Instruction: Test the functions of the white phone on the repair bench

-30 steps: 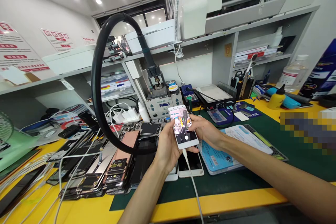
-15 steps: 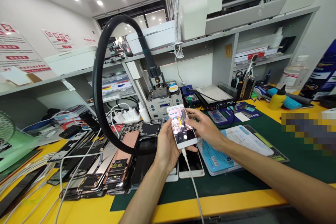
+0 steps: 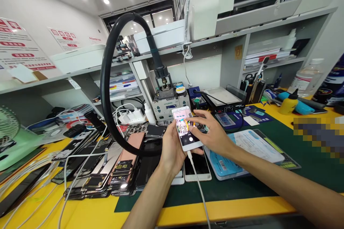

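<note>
A white smartphone (image 3: 191,146) rests in my left hand (image 3: 172,146), its lit screen showing a camera view with a round shutter button. My left fingers wrap behind the phone and the thumb lies along its left edge. Over the screen, my right hand (image 3: 212,130) has its thumb and fingers spread, with fingertips at or just above the glass. A white cable (image 3: 197,182) is plugged into the phone's lower end and runs down toward the front edge. Below it, another white-framed phone (image 3: 197,168) with a dark screen lies on the green mat (image 3: 231,195).
Stacked phone parts (image 3: 120,171) lie to the left beside several white cables. A thick black hose (image 3: 104,78) arches up from the soldering station (image 3: 163,109). A blue-and-white package (image 3: 242,154) sits right of the phones. Bottles, including a yellow one (image 3: 288,103), stand at the back right.
My right hand has moved over the phone's screen, with thumb and fingers spread apart. The picture on the screen has changed. The whole view has shifted slightly.
</note>
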The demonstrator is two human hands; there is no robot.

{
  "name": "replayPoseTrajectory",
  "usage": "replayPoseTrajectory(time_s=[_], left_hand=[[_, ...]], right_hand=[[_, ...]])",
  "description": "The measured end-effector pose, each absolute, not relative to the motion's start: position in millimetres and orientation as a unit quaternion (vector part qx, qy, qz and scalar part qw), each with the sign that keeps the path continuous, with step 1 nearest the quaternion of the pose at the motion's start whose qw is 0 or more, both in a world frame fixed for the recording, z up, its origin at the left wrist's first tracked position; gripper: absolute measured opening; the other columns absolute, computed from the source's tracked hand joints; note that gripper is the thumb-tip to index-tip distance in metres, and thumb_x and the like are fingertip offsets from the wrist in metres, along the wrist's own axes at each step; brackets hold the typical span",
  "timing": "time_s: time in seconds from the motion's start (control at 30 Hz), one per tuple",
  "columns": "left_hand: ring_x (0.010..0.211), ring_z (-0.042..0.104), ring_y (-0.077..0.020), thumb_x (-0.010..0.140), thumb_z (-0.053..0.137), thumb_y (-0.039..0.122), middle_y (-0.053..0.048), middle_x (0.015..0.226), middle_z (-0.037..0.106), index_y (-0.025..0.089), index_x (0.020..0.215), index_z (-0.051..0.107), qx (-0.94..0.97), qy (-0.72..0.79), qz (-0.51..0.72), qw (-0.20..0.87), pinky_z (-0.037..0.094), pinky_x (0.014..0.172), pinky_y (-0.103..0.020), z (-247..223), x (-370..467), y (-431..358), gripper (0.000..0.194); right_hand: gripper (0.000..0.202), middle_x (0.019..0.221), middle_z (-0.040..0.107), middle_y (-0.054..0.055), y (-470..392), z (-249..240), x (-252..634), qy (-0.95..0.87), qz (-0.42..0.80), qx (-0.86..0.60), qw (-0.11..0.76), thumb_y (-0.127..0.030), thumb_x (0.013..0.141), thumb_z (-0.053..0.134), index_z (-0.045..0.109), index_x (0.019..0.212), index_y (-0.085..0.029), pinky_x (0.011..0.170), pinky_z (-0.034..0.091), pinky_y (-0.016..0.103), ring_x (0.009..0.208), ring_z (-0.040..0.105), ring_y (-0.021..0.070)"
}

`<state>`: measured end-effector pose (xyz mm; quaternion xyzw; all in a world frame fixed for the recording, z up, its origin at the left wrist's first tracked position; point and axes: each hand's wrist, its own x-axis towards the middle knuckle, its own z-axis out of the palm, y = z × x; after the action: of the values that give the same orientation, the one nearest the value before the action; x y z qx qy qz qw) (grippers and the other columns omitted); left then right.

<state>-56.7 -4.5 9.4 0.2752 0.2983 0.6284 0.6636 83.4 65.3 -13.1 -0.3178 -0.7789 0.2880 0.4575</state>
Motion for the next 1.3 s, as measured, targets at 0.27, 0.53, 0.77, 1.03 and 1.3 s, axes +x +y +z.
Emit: replayPoseTrajectory(time_s=[0.27, 0.53, 0.77, 1.03, 1.3], left_hand=[[0.081, 0.070, -0.0227, 0.099, 0.044, 0.044, -0.011, 0.103, 0.068, 0.017, 0.137, 0.054, 0.257, 0.296, 0.630, 0.671, 0.063, 0.062, -0.035, 10.4, -57.7, -4.0, 0.048], [0.083, 0.070, -0.0236, 0.098, 0.045, 0.044, -0.012, 0.105, 0.068, 0.017, 0.138, 0.053, 0.256, 0.291, 0.629, 0.674, 0.063, 0.062, -0.035, 9.7, -57.4, -2.4, 0.049], [0.083, 0.070, -0.0240, 0.097, 0.047, 0.044, -0.013, 0.106, 0.068, 0.017, 0.139, 0.052, 0.248, 0.294, 0.629, 0.675, 0.062, 0.062, -0.035, 9.5, -58.0, -3.8, 0.050], [0.081, 0.069, -0.0241, 0.096, 0.047, 0.041, -0.013, 0.104, 0.069, 0.014, 0.137, 0.053, 0.228, 0.307, 0.612, 0.692, 0.062, 0.061, -0.037, 12.0, -58.4, -4.2, 0.050], [0.079, 0.069, -0.0234, 0.095, 0.048, 0.038, -0.012, 0.103, 0.069, 0.014, 0.135, 0.055, 0.232, 0.314, 0.606, 0.693, 0.061, 0.062, -0.036, 13.2, -57.5, -4.3, 0.047]], right_hand=[[0.044, 0.144, 0.043, 0.008, 64.8, -13.8, 84.0, -0.791, 0.308, -0.323, 0.418, -0.037, 0.091, 0.061, 0.060, 0.134, -0.033, 0.112, 0.037, 0.049, 0.136, 0.042, 0.0291], [0.048, 0.143, 0.044, 0.007, 65.8, -15.5, 83.9, -0.794, 0.311, -0.315, 0.416, -0.033, 0.090, 0.060, 0.056, 0.138, -0.036, 0.112, 0.036, 0.048, 0.136, 0.042, 0.0278], [0.049, 0.142, 0.045, 0.007, 66.6, -16.3, 83.2, -0.791, 0.321, -0.314, 0.415, -0.031, 0.090, 0.060, 0.056, 0.138, -0.033, 0.108, 0.041, 0.045, 0.134, 0.045, 0.0266], [0.049, 0.139, 0.047, 0.008, 66.1, -15.8, 82.8, -0.789, 0.333, -0.327, 0.399, -0.030, 0.089, 0.060, 0.057, 0.138, -0.031, 0.109, 0.040, 0.047, 0.130, 0.048, 0.0271], [0.048, 0.138, 0.048, 0.009, 66.6, -17.4, 82.1, -0.788, 0.340, -0.324, 0.398, -0.031, 0.090, 0.059, 0.057, 0.138, -0.029, 0.110, 0.039, 0.045, 0.129, 0.048, 0.0255]])
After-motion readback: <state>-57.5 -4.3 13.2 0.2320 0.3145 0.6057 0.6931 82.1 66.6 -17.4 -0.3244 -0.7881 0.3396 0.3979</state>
